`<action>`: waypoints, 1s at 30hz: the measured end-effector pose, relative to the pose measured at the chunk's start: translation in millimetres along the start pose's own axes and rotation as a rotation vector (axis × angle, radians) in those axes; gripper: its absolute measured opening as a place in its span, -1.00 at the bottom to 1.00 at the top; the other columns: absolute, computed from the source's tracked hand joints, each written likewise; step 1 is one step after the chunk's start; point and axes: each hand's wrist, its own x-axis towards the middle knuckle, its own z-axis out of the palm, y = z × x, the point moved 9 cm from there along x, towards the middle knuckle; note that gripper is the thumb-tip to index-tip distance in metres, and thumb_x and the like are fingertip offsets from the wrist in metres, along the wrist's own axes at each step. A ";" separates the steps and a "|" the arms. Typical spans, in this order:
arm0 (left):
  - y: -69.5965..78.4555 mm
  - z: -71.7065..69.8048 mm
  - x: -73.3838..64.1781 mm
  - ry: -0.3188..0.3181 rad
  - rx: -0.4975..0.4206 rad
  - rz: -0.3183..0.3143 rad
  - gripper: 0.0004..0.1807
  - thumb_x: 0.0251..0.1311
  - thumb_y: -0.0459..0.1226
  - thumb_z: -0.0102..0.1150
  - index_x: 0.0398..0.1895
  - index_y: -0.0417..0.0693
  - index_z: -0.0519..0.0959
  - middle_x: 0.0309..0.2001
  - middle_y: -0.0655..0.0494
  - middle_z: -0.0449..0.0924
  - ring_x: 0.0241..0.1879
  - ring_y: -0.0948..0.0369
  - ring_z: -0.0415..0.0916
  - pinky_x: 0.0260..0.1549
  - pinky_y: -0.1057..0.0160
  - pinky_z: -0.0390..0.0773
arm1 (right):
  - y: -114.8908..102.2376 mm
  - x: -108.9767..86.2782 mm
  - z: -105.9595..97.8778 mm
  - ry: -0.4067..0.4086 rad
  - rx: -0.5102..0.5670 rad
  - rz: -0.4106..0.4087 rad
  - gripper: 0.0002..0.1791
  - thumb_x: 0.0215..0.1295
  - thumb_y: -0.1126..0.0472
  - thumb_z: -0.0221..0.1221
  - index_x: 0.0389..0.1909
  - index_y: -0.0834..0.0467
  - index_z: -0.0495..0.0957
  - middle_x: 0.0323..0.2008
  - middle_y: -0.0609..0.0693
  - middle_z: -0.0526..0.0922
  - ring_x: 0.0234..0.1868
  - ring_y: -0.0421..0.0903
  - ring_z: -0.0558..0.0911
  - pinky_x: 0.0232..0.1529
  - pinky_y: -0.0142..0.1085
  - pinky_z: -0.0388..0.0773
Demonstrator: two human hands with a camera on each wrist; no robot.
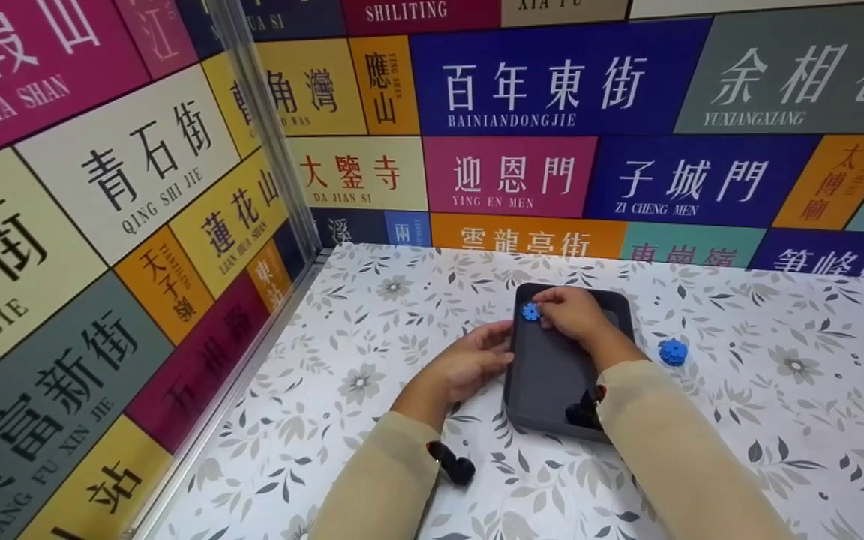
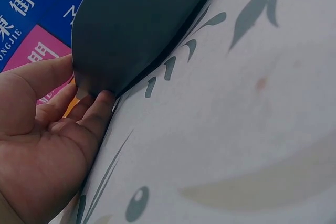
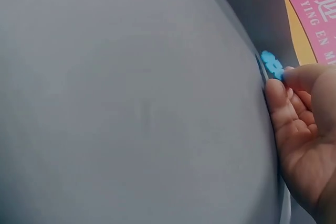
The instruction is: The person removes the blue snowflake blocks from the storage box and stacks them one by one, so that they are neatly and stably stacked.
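A dark grey rectangular tray [image 1: 552,375] lies on the patterned tabletop in the head view. My right hand [image 1: 571,311] reaches over its far end and pinches a small blue notched disc [image 1: 529,311] between thumb and fingertips. In the right wrist view, the same disc [image 3: 272,65] is held by its edge close to the tray's inner wall. My left hand [image 1: 469,364] rests against the tray's left side. Its thumb and fingertips touch the outer wall in the left wrist view, where the tray [image 2: 136,19] stands large above the hand [image 2: 52,135].
Right of the tray lies a small heap of similar blue notched discs [image 1: 673,352]. White cloth with grey flowers covers the table [image 1: 792,420]. Panels with coloured street-name blocks [image 1: 507,176] stand along the back and left, meeting at a metal corner post [image 1: 274,127].
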 end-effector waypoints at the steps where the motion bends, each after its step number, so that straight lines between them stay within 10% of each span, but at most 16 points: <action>1: 0.0 -0.4 0.0 0.004 0.000 -0.002 -0.26 0.38 -0.53 0.18 0.62 -0.15 0.28 0.62 -0.09 0.31 0.54 0.07 0.39 0.26 0.27 0.54 | -0.1 -0.1 -0.1 -0.002 0.005 0.003 -0.66 0.56 0.18 0.17 0.19 0.26 0.68 -0.08 0.13 0.74 -0.24 -0.17 0.70 -0.18 -0.42 0.66; 18: -0.7 2.5 -1.2 0.012 -0.013 -0.017 -0.26 0.36 -0.52 0.21 0.60 -0.07 0.33 0.62 -0.04 0.32 0.59 0.08 0.35 0.41 0.19 0.52 | -3.3 -0.8 -2.6 -0.065 0.045 0.068 -0.61 0.54 0.20 0.13 0.22 0.29 0.67 0.00 0.12 0.74 -0.26 -0.23 0.72 -0.19 -0.44 0.71; 30: -0.6 0.1 0.0 0.017 -0.013 0.005 -0.26 0.30 -0.56 0.21 0.56 -0.10 0.36 0.60 -0.05 0.35 0.60 0.08 0.33 0.28 0.26 0.58 | -29.1 -24.9 -31.1 -0.109 0.310 0.097 -0.55 0.59 0.23 0.17 0.33 0.43 0.53 -0.32 -0.13 0.70 -0.37 -0.28 0.69 -0.17 -0.46 0.76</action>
